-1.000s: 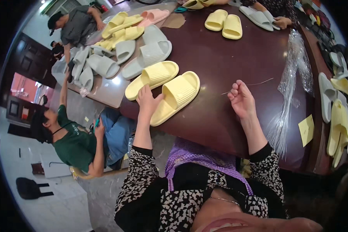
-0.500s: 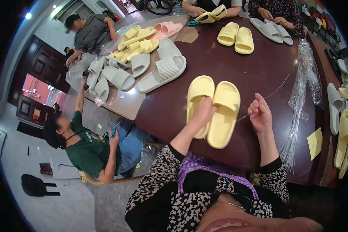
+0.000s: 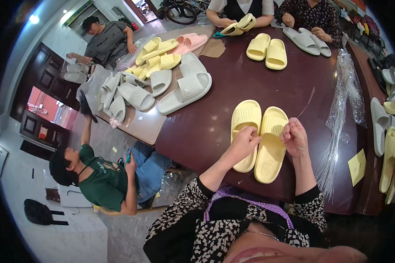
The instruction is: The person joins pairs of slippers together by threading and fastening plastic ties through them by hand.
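Note:
A pair of yellow slippers (image 3: 271,162) lies side by side on the dark table in front of me, toes pointing away. My left hand (image 3: 243,147) rests over the left slipper, its fingertips pinched together at the gap between the two straps. What those fingertips hold is too small to make out. At the right slipper's outer edge, my right hand (image 3: 295,138) is closed on a thin clear tie (image 3: 307,104). The free end of that tie sticks up and away from the fingers. Where the tie runs by the slippers is hidden.
A bundle of thin ties (image 3: 331,153) and clear plastic (image 3: 344,83) lies right. Beyond stand a yellow pair (image 3: 267,50) and grey slippers (image 3: 309,41) by co-workers' hands. Grey slippers (image 3: 191,87) pile up left. A yellow paper (image 3: 357,165) lies near the right edge.
The yellow pair has shifted right and nearer to me. My left hand has drawn out of the left slipper's strap to the gap; my right hand has come in against the right slipper.

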Demonstrator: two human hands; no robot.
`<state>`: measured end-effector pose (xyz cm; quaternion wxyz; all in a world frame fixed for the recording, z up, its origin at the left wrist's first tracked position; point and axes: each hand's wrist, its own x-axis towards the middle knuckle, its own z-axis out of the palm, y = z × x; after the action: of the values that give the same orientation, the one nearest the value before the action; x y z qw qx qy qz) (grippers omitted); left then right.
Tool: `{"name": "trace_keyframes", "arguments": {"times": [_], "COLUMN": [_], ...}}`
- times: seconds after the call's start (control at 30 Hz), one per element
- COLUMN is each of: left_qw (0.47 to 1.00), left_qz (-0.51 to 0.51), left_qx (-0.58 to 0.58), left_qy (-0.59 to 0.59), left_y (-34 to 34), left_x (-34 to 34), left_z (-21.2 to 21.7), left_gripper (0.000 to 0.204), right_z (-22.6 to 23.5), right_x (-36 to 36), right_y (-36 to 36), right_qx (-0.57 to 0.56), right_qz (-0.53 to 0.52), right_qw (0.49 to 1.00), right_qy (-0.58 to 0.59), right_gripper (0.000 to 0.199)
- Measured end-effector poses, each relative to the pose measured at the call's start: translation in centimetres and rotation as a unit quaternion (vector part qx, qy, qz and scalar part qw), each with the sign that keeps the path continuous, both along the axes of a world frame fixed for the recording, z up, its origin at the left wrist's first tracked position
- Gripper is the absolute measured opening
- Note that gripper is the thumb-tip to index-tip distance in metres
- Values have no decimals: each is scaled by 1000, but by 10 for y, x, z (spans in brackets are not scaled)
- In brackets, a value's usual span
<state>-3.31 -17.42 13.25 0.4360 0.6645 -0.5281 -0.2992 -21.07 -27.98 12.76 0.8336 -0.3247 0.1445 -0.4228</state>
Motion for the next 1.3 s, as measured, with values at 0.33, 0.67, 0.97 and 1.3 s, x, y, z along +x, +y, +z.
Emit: {"name": "trace_keyframes", "arguments": {"times": [0.33,0.67,0.97,1.3], "left_qw": [975,947,950,944], "left_qz": [-70,-76,-105,-174], "left_qx": [-36,38,-240,-217], "left_qy": [205,310,-172,-178], "left_y": [16,20,43,79], "left_x": [-36,-27,-34,-29], "left_z": [26,25,77,48], "left_gripper": [13,11,10,14], "right_z": [22,46,65,36], "right_x": [6,5,-2,-25], "right_y": [17,27,38,93], "right_qx": [-65,-133,-126,-48], "right_qz": [-22,-60,-16,122], "right_qw": [992,974,969,934], "right_qy": [106,171,213,332], "right_gripper": [5,2,3,8]}}
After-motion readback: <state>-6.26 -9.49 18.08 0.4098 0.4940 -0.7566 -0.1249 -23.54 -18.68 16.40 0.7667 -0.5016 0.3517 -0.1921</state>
